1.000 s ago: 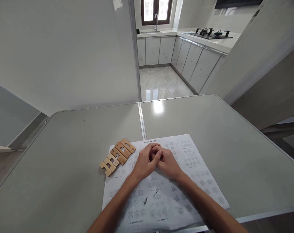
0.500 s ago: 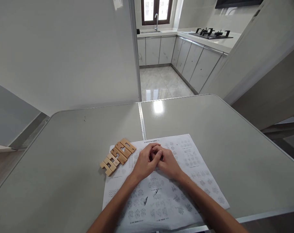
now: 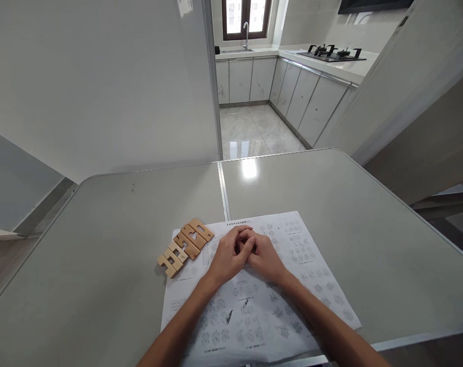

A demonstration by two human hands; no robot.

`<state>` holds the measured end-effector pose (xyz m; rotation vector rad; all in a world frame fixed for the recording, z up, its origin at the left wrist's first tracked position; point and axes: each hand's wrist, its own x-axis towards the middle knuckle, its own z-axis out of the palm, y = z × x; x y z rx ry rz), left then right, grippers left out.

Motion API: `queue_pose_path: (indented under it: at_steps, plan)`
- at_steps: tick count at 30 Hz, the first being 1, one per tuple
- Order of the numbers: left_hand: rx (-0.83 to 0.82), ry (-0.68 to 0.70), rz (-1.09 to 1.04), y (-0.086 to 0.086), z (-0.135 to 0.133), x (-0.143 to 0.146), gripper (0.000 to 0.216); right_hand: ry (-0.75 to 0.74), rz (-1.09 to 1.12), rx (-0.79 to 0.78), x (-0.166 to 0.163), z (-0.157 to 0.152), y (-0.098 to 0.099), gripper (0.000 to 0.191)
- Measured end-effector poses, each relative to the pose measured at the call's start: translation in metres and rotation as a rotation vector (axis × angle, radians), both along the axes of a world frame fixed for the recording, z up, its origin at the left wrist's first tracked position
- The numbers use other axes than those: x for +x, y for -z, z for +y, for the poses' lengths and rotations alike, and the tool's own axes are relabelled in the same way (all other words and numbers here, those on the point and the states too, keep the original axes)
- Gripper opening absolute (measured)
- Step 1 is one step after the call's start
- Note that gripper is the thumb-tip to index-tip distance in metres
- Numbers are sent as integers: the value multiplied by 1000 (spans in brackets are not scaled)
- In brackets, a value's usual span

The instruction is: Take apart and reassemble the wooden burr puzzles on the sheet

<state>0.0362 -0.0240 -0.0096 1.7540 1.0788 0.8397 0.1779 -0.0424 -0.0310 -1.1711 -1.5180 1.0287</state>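
Note:
My left hand (image 3: 228, 257) and my right hand (image 3: 265, 257) rest on a printed sheet of paper (image 3: 311, 265) with their fingers laced together, and nothing shows between them. The sheet carries many small diagrams and lies on a grey table (image 3: 112, 244). Just left of my left hand, several flat notched wooden pieces (image 3: 185, 246) lie side by side in a slanted row, partly on the sheet's upper left corner. Neither hand touches the wood.
A metal seam (image 3: 222, 188) runs down the table's middle. Beyond the far edge a white partition wall (image 3: 101, 81) stands at the left, and a kitchen with cabinets (image 3: 292, 92), a sink tap (image 3: 246, 30) and a gas hob (image 3: 332, 52) lies behind.

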Motion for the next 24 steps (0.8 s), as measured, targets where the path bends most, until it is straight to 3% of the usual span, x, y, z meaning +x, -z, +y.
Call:
queue_pose_path:
  at_steps: [24]
  plan:
    - [34,-7,15,2,-1,1,28,-1,15,8,0,0,-1,15]
